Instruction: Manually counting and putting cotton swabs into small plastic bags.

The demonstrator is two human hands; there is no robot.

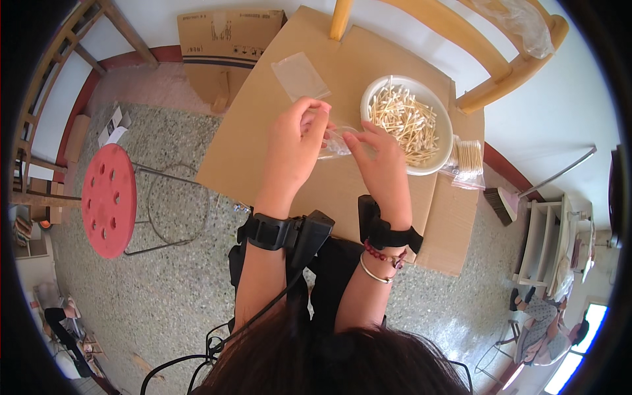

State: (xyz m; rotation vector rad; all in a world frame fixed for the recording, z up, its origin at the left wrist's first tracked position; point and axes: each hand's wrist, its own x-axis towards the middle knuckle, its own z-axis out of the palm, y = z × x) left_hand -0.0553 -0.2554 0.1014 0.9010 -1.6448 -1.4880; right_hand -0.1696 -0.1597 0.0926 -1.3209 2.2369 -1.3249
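Between my two hands is a small clear plastic bag (338, 145), crumpled and see-through. My left hand (297, 141) has its fingers curled in at the bag's left side, closed on its edge. With thumb and fingers pinched, my right hand (382, 153) grips the bag's right side. A white bowl (444, 131) heaped with cotton swabs (405, 122) stands just beyond my right hand. To the bowl's right, filled clear bags of cotton swabs (468, 158) lie in a small pile. Another flat clear bag (301, 77) rests on the cardboard past my left hand.
Flattened cardboard (250, 155) covers the work surface, with a wooden chair back (454, 33) behind it. A red round stool (110, 201) stands at left, near a cardboard box (227, 49). A broom (503, 204) leans at right. Other people sit at both far lower sides.
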